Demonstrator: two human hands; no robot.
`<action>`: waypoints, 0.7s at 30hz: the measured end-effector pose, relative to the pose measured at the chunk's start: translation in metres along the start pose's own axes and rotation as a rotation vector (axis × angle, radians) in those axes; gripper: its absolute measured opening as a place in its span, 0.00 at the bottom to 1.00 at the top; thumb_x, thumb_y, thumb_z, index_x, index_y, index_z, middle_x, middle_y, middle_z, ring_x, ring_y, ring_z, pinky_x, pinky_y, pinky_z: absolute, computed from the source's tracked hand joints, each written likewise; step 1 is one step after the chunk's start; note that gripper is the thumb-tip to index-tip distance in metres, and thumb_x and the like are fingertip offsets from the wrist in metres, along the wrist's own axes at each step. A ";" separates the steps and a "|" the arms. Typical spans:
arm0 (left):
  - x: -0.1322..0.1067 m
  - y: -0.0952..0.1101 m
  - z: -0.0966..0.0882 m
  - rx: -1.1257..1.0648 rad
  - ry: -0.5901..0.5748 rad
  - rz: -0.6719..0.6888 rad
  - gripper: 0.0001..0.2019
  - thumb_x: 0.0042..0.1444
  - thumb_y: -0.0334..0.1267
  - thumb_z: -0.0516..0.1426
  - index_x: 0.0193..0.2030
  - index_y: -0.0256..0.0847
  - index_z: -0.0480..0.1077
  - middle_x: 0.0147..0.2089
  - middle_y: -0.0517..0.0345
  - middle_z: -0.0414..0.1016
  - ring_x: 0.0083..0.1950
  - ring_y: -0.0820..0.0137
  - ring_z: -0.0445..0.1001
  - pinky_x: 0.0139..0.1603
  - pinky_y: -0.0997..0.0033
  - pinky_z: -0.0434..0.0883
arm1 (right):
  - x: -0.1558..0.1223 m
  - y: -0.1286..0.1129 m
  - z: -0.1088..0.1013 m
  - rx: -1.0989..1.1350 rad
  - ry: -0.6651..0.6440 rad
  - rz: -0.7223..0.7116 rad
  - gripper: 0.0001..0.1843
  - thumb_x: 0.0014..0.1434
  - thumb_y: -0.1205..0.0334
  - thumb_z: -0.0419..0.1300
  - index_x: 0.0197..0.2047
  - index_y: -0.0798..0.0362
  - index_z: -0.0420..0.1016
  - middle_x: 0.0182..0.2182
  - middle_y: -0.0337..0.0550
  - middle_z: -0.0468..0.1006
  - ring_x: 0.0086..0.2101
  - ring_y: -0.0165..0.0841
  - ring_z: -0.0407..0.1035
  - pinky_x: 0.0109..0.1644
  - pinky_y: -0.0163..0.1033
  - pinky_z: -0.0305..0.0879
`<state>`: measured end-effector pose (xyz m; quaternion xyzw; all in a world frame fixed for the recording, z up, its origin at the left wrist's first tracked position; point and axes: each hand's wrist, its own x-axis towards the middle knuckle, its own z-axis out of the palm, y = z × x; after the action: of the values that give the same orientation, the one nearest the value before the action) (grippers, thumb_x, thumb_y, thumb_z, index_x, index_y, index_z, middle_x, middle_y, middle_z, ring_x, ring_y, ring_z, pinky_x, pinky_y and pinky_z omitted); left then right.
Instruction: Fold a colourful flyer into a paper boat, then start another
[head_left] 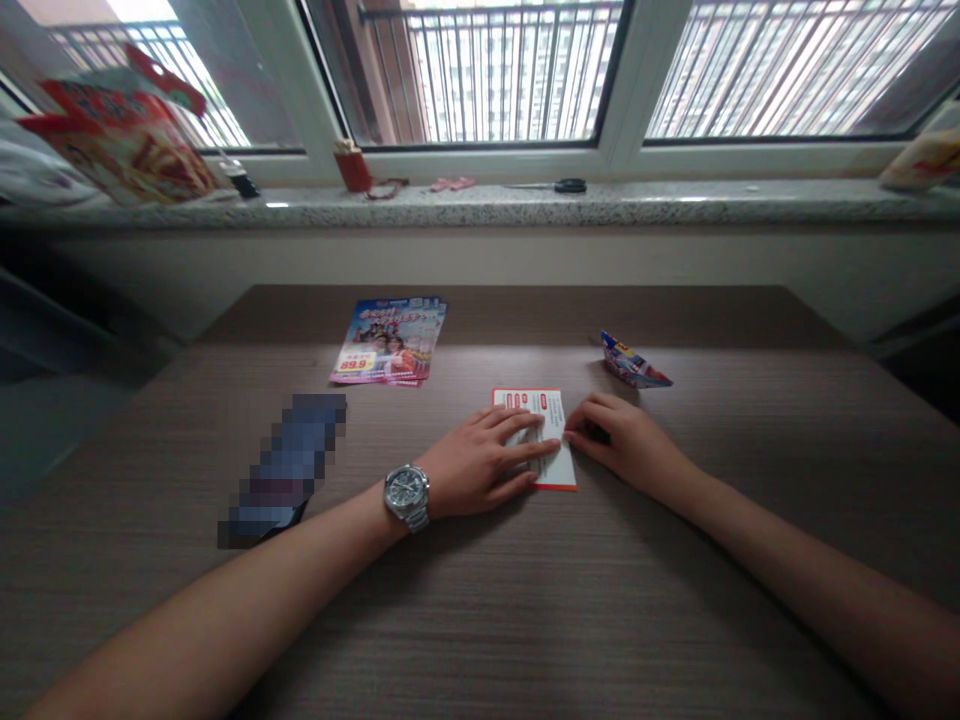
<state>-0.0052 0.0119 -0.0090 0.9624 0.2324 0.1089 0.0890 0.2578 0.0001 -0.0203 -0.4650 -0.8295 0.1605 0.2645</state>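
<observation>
The left hand, with a steel wristwatch on its wrist, lies flat on a white card with a red border, its 5 fingers spread and pressing down, gripping nothing. The right hand sits just beside the card, its fingers curled with the tips at the card's right edge; whether they pinch it, I cannot tell. The card lies on a wood-grain table, between a stack of printed flyers and a folded glossy paper piece. Left of the left hand lies a pixelated object, too blurred to name. On the granite windowsill stand a small red holder, with pale items poking from its top, and a pair of scissors, plus a colourful packet at the far left
</observation>
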 end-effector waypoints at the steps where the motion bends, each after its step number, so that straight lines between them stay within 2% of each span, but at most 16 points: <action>1: 0.000 0.000 0.000 -0.002 0.005 0.000 0.22 0.69 0.46 0.52 0.69 0.51 0.62 0.72 0.51 0.59 0.70 0.57 0.59 0.72 0.48 0.58 | 0.001 0.001 0.001 -0.004 0.003 0.002 0.02 0.62 0.66 0.62 0.36 0.51 0.75 0.34 0.44 0.74 0.35 0.37 0.70 0.39 0.40 0.66; 21: 0.001 -0.001 -0.001 0.013 -0.040 -0.009 0.22 0.70 0.47 0.51 0.69 0.51 0.61 0.73 0.52 0.57 0.71 0.57 0.58 0.72 0.48 0.57 | 0.048 0.032 0.005 -0.082 0.084 0.088 0.04 0.60 0.66 0.63 0.33 0.52 0.74 0.32 0.42 0.74 0.32 0.36 0.70 0.38 0.40 0.65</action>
<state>-0.0050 0.0131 -0.0083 0.9639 0.2355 0.0876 0.0879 0.2565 0.0577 -0.0271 -0.5178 -0.8023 0.1183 0.2725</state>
